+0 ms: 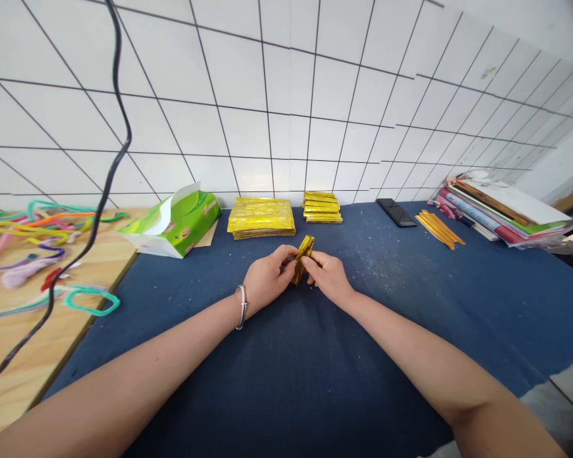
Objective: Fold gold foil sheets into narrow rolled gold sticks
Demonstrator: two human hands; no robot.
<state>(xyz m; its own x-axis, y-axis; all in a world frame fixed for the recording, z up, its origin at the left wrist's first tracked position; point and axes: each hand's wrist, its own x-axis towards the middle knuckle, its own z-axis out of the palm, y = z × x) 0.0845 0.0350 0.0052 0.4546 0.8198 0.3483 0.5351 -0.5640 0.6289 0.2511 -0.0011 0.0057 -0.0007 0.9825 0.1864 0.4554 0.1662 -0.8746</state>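
Observation:
A strip of shiny gold foil paper (pixel 306 245), folded narrow, stands tilted between my two hands above the dark blue cloth. My left hand (pixel 270 275) pinches its left side with thumb and fingers. On the other side, my right hand (pixel 328 275) grips the same strip, its thumb lying across the foil. Parts of the strip are hidden behind the fingers. Just beyond my hands lie a stack of flat gold foil sheets (pixel 261 217) and, to its right, a smaller pile of narrow folded gold strips (pixel 321 207).
A green tissue pack (pixel 186 219) sits left of the stack. Pipe cleaners (pixel 42 229) cover a wooden board (pixel 9 356), and a black cable (pixel 116 83) hangs before it. On the right are a phone (pixel 396 212), orange-gold strips (pixel 439 229) and stacked papers (pixel 501 210) near the tiled wall (pixel 239 70).

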